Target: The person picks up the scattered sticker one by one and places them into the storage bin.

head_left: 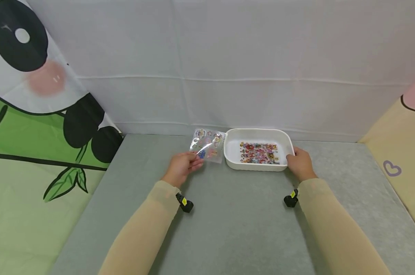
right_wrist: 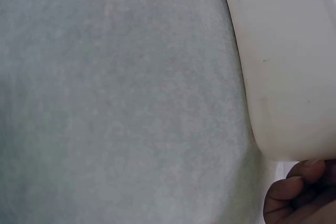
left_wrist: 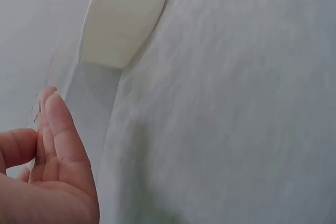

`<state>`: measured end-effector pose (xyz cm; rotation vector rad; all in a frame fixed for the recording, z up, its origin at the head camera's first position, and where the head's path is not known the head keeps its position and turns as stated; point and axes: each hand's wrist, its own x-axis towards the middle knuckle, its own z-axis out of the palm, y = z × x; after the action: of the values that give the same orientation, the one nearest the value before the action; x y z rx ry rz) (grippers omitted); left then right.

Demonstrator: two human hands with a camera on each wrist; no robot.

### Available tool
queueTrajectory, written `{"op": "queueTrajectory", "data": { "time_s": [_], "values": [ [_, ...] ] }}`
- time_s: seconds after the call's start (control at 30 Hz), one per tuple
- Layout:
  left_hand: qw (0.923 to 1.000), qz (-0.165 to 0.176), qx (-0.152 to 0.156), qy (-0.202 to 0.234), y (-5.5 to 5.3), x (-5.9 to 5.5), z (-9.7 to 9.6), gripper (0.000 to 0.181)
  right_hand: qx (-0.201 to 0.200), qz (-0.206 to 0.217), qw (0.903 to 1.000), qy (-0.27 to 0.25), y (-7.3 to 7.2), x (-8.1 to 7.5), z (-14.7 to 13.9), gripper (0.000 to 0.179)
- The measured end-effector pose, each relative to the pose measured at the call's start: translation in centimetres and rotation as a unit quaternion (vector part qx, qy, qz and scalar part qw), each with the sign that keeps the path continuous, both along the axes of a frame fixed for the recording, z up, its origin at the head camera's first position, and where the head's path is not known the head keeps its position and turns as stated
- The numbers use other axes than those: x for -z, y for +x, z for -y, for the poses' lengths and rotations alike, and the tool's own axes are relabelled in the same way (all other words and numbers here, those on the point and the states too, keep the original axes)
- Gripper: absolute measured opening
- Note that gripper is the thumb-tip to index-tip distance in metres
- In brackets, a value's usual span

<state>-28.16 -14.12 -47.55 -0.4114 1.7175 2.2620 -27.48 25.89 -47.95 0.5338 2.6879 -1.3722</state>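
Observation:
My left hand (head_left: 184,167) pinches the lower left corner of a clear plastic sheet (head_left: 212,147) printed with small colourful stickers. The sheet is raised beside a white rectangular tray (head_left: 252,167), close to its left end. In the left wrist view the thumb and fingers (left_wrist: 65,135) pinch the sheet, which is hard to make out there. At the tray's other end, my right hand (head_left: 301,164) grips the right rim, thumb on top. The right wrist view shows curled fingers (right_wrist: 286,190) against the tray's end. Inside the tray lies a patch of colourful stickers (head_left: 259,153).
The grey tabletop (head_left: 234,221) carries the tray near its back edge. Behind it hangs a white cloth (head_left: 228,103). A green cartoon-printed cloth (head_left: 39,183) is on the left and a yellow one (head_left: 403,152) on the right.

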Motion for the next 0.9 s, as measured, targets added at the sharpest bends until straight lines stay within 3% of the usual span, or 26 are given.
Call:
{"op": "queueTrajectory", "data": {
  "time_s": [0.13, 0.53, 0.9],
  "values": [
    [0.9999, 0.004, 0.002, 0.013, 0.5, 0.0, -2.0, 0.032, -0.005, -0.006, 1.0000, 0.003, 0.0, 0.0, 0.1, 0.053],
    [0.9998, 0.003, 0.005, 0.021, 0.4, -1.9, -7.3, 0.032, -0.007, -0.013, 0.9999, 0.003, 0.0, 0.1, 0.1, 0.053],
    [0.9998, -0.015, 0.007, -0.006, 0.7, -2.6, -10.9, 0.034, -0.007, -0.015, 0.9999, 0.003, -0.1, 0.2, 0.0, 0.054]
  ]
}}
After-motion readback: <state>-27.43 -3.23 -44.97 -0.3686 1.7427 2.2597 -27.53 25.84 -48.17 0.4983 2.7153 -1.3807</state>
